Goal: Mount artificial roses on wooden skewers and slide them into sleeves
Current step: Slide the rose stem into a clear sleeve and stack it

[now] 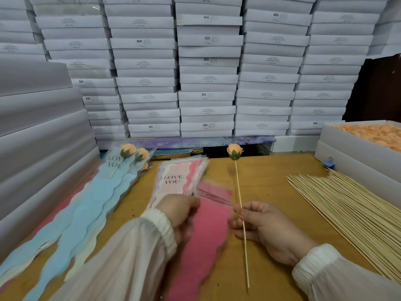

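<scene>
head view: your right hand [265,228] pinches a thin wooden skewer [240,210], rose [234,151] beyond your fingertips; left hand [179,210] grips a blurred pink wavy-edged sleeve [200,246].

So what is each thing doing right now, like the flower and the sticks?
Rose: mounted on a skewer, upright.
Right hand: pinching that skewer.
Left hand: gripping a pink sleeve, blurred.
Sleeve stack: empty, flat.
Blue sleeves: filled with roses, lying flat.
Spare skewers: bare, piled.
Box of roses: open.
</scene>
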`<state>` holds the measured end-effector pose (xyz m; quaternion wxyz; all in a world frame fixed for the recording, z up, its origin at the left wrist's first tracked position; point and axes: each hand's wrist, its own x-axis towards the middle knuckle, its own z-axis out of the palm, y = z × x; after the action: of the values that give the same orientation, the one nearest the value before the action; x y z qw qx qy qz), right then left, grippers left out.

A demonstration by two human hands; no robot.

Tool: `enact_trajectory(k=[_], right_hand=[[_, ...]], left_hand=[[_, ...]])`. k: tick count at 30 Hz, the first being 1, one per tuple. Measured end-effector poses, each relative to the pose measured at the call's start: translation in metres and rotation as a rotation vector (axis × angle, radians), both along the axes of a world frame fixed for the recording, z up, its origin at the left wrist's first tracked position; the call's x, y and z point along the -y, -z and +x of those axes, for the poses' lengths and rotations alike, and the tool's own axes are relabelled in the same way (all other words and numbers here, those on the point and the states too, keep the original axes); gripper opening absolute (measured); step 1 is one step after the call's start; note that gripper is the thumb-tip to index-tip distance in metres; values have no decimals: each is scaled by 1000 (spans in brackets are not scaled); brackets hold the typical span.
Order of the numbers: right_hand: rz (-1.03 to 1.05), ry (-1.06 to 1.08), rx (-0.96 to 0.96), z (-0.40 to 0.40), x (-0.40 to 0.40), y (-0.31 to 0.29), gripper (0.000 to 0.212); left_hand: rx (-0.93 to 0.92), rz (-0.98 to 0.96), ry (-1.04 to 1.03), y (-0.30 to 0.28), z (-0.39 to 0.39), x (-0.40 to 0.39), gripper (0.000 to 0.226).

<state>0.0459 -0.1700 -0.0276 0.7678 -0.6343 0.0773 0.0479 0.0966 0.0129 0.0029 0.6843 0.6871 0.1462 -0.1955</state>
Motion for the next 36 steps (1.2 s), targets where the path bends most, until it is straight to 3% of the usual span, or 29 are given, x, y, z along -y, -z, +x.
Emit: enact_trajectory(k=[4,12,16,18,24,28,32,36], right_hand=[[107,24,-22,0,1,-3,11],[101,208,-7,4,12,-8,5],[32,244,-2,6,18,-7,2],[-27,264,-12,7,24,-8,4],[66,60,-125,4,30,-12,5],[46,15,-139,4,24,-11,7],[-123,95,-91,3,20,-10,7],[-118,92,-82,1,18,-11,8]], left_hand=[[-23,-154,64,16,-33,26,13],[63,-104,55,29,-57,29,24],[375,335,36,32,-48,17,31],[411,431,37,32,-44,13,33],[316,309,69,34,-45,13,33],[103,-62,147,34,-53,21,23],[119,-290,-7,36,-55,27,25],[111,-494,-71,37,-54,31,27]])
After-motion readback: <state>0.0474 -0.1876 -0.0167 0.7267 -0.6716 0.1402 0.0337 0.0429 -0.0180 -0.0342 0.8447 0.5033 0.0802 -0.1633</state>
